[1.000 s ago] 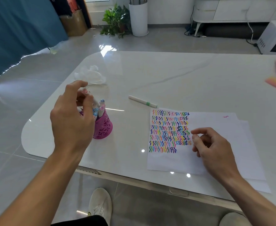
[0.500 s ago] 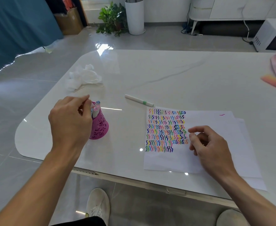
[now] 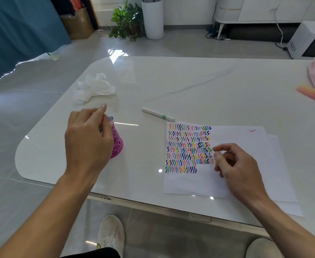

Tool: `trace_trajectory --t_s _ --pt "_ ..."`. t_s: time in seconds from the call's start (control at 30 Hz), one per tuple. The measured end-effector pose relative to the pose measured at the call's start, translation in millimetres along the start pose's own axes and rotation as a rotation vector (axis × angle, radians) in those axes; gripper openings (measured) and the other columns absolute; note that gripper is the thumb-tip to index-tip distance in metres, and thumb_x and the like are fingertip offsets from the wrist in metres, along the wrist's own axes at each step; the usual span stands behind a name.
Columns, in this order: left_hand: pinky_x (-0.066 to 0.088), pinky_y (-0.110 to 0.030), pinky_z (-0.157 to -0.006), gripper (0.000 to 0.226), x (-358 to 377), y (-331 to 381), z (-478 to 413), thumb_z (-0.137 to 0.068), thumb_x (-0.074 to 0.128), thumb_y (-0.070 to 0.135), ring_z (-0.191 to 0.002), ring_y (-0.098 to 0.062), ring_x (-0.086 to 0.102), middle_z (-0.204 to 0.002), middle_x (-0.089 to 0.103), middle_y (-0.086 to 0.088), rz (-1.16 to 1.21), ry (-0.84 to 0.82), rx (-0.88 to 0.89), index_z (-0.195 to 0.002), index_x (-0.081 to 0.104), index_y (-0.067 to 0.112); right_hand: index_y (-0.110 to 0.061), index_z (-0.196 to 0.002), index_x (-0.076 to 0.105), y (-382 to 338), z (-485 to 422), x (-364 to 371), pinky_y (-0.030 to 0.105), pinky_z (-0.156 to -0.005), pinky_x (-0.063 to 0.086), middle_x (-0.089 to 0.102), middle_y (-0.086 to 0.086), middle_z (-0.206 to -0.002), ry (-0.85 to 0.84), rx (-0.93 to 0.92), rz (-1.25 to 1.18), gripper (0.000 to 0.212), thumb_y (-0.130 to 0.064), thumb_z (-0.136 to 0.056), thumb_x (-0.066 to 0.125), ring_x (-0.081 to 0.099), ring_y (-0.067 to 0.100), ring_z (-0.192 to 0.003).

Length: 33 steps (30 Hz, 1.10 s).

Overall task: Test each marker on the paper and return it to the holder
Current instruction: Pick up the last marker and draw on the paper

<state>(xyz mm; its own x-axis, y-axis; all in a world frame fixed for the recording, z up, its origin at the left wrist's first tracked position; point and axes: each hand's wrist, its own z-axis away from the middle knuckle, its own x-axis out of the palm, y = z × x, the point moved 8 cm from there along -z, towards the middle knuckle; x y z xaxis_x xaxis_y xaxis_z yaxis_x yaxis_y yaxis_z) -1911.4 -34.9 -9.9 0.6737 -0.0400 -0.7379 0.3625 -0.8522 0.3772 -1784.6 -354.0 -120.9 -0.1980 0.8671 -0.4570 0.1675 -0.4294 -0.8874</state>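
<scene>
Far left of the table: a crumpled tissue, idle.

Left hand over the pink holder, back of hand toward me, wrist bent down, index finger raised. Fingertips look pinched on a marker standing in the holder; only its pale cap shows past the knuckles, so the pinch is my reading, not certain. Whether it is going in or coming out, I cannot tell. Holder is a cut-out cone, narrow at top, mostly hidden behind the hand. Probably light and easy to tip; a sideways tug on a marker could drag it along the glossy top.

Centre: a loose white pen with a green band lies flat, well apart from the holder, just beyond the paper's near corner. Light, stiff, round, so likely to roll on this slick surface. Best taken mid-barrel between thumb and two fingers, with the cap pulled straight off.

Right: paper, a second sheet under it, left half filled with rows of coloured squiggles; much blank space remains. Thin and liable to slide.

Right hand rests on the sheet beside the squiggles, fingers loosely curled, thumb and forefinger apart, holding nothing, forearm angled in from lower right.
</scene>
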Motion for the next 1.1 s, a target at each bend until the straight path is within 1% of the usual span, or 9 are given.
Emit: trace_trajectory --t_s 0.2,0.37,0.43,0.5,0.6,0.67,0.8,0.93,1.1 --pt "0.046 -0.036 -0.091 0.034 14 39 12 -0.093 0.062 0.005 -0.108 -0.027 0.055 -0.114 0.069 -0.009 0.041 0.014 0.231 -0.126 0.067 0.008 -0.029 -0.098 0.067 2 1 0 0.037 -0.065 0.053 0.068 -0.001 -0.064 -0.004 0.001 0.003 0.011 -0.019 -0.100 0.064 0.062 0.010 -0.058" --pt "0.050 -0.038 -0.086 0.032 43 68 24 -0.089 0.064 0.001 -0.102 -0.027 0.058 -0.107 0.070 -0.008 0.090 -0.106 0.376 -0.120 0.070 0.007 -0.028 -0.098 0.068 6 -3 -3 0.029 -0.064 0.050 0.069 -0.006 -0.066 0.004 0.011 0.019 0.010 -0.019 -0.099 0.064 0.064 0.006 -0.060" --pt "0.052 -0.039 -0.085 0.033 62 75 31 -0.088 0.064 0.002 -0.102 -0.025 0.060 -0.107 0.070 -0.005 0.102 -0.210 0.395 -0.120 0.070 0.010 -0.029 -0.096 0.068 9 -4 -4 0.027 -0.063 0.048 0.069 -0.008 -0.066 0.007 0.027 0.029 0.010 -0.019 -0.098 0.064 0.063 0.006 -0.060" --pt "0.054 -0.040 -0.088 0.035 82 77 36 -0.090 0.063 0.005 -0.107 -0.022 0.060 -0.112 0.070 -0.002 0.108 -0.322 0.362 -0.124 0.068 0.013 -0.028 -0.094 0.069 11 -6 -6 0.026 -0.062 0.049 0.068 -0.008 -0.065 0.020 0.033 0.050 0.009 -0.020 -0.096 0.066 0.063 0.006 -0.062" --pt "0.052 -0.039 -0.098 0.037 109 74 38 -0.097 0.054 0.012 -0.121 -0.018 0.055 -0.129 0.065 0.001 0.109 -0.439 0.260 -0.133 0.061 0.017 -0.026 -0.092 0.071 10 -7 -8 0.014 -0.059 0.044 0.068 -0.010 -0.070 0.046 0.019 0.101 0.007 -0.020 -0.095 0.068 0.062 0.003 -0.069" --pt "0.046 -0.039 -0.107 0.041 124 71 36 -0.100 0.048 0.013 -0.132 -0.017 0.048 -0.142 0.057 0.002 0.107 -0.486 0.219 -0.141 0.054 0.017 -0.025 -0.092 0.071 12 -8 -8 0.010 -0.060 0.044 0.068 -0.011 -0.073 0.045 0.021 0.123 0.007 -0.019 -0.095 0.068 0.062 0.000 -0.073" --pt "0.024 -0.032 -0.121 0.056 153 63 26 -0.102 0.040 0.009 -0.150 -0.014 0.023 -0.163 0.027 0.006 0.109 -0.569 0.171 -0.156 0.031 0.020 -0.024 -0.093 0.071 17 -7 -10 0.008 -0.062 0.044 0.068 -0.012 -0.075 0.030 0.033 0.140 0.006 -0.020 -0.096 0.068 0.062 -0.003 -0.075" --pt "0.010 -0.025 -0.122 0.067 170 64 19 -0.097 0.042 0.003 -0.153 -0.010 0.012 -0.166 0.015 0.004 0.115 -0.611 0.183 -0.159 0.020 0.017 -0.025 -0.092 0.070 17 -4 -10 0.008 -0.064 0.044 0.069 -0.014 -0.076 0.018 0.034 0.127 0.006 -0.020 -0.096 0.068 0.062 -0.003 -0.076" --pt "0.004 -0.025 -0.123 0.081 192 67 19 -0.096 0.060 0.018 -0.153 -0.004 0.001 -0.167 0.006 0.008 0.087 -0.668 0.249 -0.160 0.011 0.023 -0.024 -0.095 0.070 20 -1 -9 0.012 -0.066 0.045 0.069 -0.013 -0.079 0.001 0.026 0.115 0.004 -0.021 -0.096 0.067 0.063 0.002 -0.075"
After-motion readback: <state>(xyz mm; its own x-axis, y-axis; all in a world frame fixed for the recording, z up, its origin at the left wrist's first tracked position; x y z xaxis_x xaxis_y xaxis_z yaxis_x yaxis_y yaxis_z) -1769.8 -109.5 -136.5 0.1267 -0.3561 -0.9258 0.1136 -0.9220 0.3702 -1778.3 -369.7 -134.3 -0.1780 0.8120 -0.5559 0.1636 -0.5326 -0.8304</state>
